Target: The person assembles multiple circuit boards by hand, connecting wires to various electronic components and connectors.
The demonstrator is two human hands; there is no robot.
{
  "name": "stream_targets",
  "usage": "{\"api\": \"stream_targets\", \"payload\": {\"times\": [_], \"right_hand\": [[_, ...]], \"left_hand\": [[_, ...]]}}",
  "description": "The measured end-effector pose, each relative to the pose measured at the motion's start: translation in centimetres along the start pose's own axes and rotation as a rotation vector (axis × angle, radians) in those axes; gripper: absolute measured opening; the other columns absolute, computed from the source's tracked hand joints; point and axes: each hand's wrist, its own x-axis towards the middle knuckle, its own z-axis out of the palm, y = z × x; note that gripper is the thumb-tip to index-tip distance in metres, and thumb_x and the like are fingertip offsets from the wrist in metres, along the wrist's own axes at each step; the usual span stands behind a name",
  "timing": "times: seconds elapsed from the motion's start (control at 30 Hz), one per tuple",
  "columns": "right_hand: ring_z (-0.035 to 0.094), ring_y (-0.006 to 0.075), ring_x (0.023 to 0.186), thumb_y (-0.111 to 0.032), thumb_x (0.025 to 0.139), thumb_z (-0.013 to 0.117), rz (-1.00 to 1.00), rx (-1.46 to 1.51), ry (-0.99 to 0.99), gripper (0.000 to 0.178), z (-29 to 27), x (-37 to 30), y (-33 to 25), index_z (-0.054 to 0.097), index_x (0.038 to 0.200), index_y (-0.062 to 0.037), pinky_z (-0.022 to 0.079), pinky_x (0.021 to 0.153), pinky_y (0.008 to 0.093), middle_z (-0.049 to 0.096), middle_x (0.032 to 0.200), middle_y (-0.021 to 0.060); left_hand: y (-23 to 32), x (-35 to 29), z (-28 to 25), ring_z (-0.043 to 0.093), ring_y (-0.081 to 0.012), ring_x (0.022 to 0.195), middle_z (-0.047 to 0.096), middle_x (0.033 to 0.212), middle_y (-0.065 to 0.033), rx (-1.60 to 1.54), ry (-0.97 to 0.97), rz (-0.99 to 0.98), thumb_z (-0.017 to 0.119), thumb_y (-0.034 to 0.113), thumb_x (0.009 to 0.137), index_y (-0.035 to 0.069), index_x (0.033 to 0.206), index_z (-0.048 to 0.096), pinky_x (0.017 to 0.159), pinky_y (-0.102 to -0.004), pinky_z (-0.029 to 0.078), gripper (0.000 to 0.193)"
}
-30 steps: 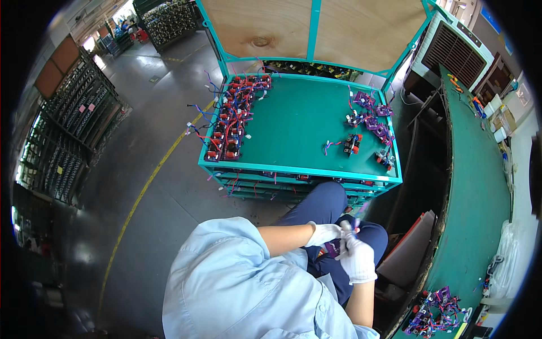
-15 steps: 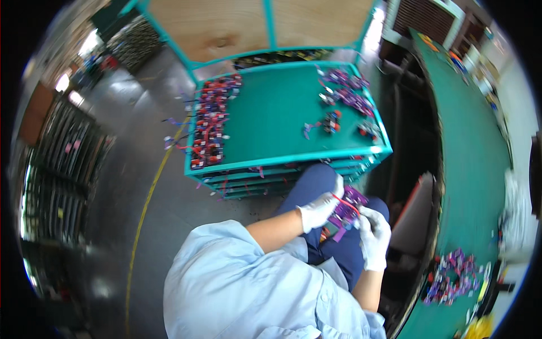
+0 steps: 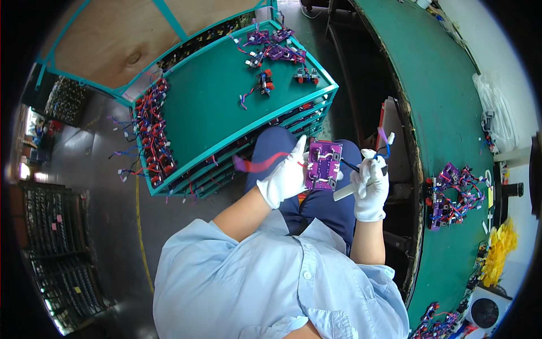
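Note:
Above my lap, my white-gloved left hand (image 3: pixel 288 174) grips the left edge of a purple circuit board (image 3: pixel 326 165). A red wire (image 3: pixel 265 163) runs leftward past that hand, its end blurred. Right of the board, my gloved right hand (image 3: pixel 370 183) is closed around a pale flat stick-like piece (image 3: pixel 345 191), whose kind I cannot make out. Black leads (image 3: pixel 350 165) stretch from the board to this hand. A blue wire with a white connector and purple tip (image 3: pixel 388 141) rises above its fingers. The fingertips partly hide the leads.
Ahead stands a green-topped cart (image 3: pixel 209 107) with red-and-purple wired assemblies (image 3: pixel 153 133) along its left side and more purple boards (image 3: pixel 282 52) at its far right corner. The green workbench (image 3: pixel 440 113) on my right bears wired boards (image 3: pixel 451 195) and a yellow bundle (image 3: pixel 499 251).
The view has turned right, so the cart sits farther left. The board now lies flat facing up, and the right hand has come away from the red wire with the pale piece in it.

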Motion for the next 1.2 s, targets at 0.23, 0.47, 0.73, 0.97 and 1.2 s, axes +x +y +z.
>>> {"api": "stream_targets", "payload": {"times": [0.23, 0.47, 0.73, 0.97, 1.2], "right_hand": [[0.037, 0.0039, 0.045, -0.018, 0.086, 0.051, 0.114, -0.369, 0.014, 0.021, 1.3, 0.5, 1.5, 0.057, 0.093, 0.0013, 0.031, 0.043, 0.0182, 0.046, 0.059, -0.0022], [0.052, 0.0149, 0.050, -0.002, 0.080, 0.051, -0.341, -1.081, -0.337, 0.015, 2.4, 2.8, 1.9, 0.062, 0.090, -0.0037, 0.043, 0.051, 0.0245, 0.056, 0.064, 0.0086], [0.058, 0.0247, 0.065, -0.018, 0.077, 0.060, -0.151, -1.416, -0.958, 0.015, 3.0, 4.7, 1.4, 0.062, 0.084, -0.0046, 0.047, 0.061, 0.0295, 0.060, 0.072, 0.0116], [0.056, 0.0116, 0.082, -0.003, 0.080, 0.049, -0.126, -0.943, -0.062, 0.031, 1.4, 3.2, -0.1, 0.053, 0.110, 0.0012, 0.046, 0.073, 0.0255, 0.059, 0.092, 0.0089], [0.052, 0.0192, 0.097, -0.034, 0.060, 0.080, -0.398, -0.762, -0.221, 0.099, 0.3, -0.7, 6.0, 0.024, 0.132, 0.0029, 0.042, 0.084, 0.0287, 0.050, 0.107, 0.0132]], "left_hand": [[-0.7, -1.7, -1.1, 0.058, -0.0218, 0.080, 0.059, 0.082, -0.0115, 0.510, -0.042, 0.099, 0.034, 0.051, 0.089, -0.001, 0.092, 0.056, 0.076, -0.0319, 0.047, 0.056], [-1.1, -1.2, -0.3, 0.051, -0.0059, 0.072, 0.051, 0.078, 0.0009, 0.610, 0.166, -0.016, 0.042, 0.037, 0.091, 0.005, 0.091, 0.051, 0.069, -0.0216, 0.043, 0.034], [-3.1, -0.4, -0.9, 0.056, -0.0133, 0.070, 0.059, 0.082, -0.0060, 1.230, -0.361, 0.222, 0.049, 0.038, 0.087, 0.002, 0.094, 0.053, 0.075, -0.0268, 0.047, 0.037], [-0.7, 0.9, -1.1, 0.055, -0.0139, 0.092, 0.056, 0.106, -0.0124, 0.395, -0.097, 0.302, 0.038, 0.040, 0.092, 0.001, 0.100, 0.056, 0.080, -0.0251, 0.044, 0.043], [-2.3, 1.1, 1.4, 0.043, -0.0146, 0.112, 0.046, 0.122, -0.0083, 0.848, 0.202, 0.576, 0.038, 0.035, 0.093, 0.003, 0.130, 0.034, 0.095, -0.0274, 0.033, 0.049]]}}
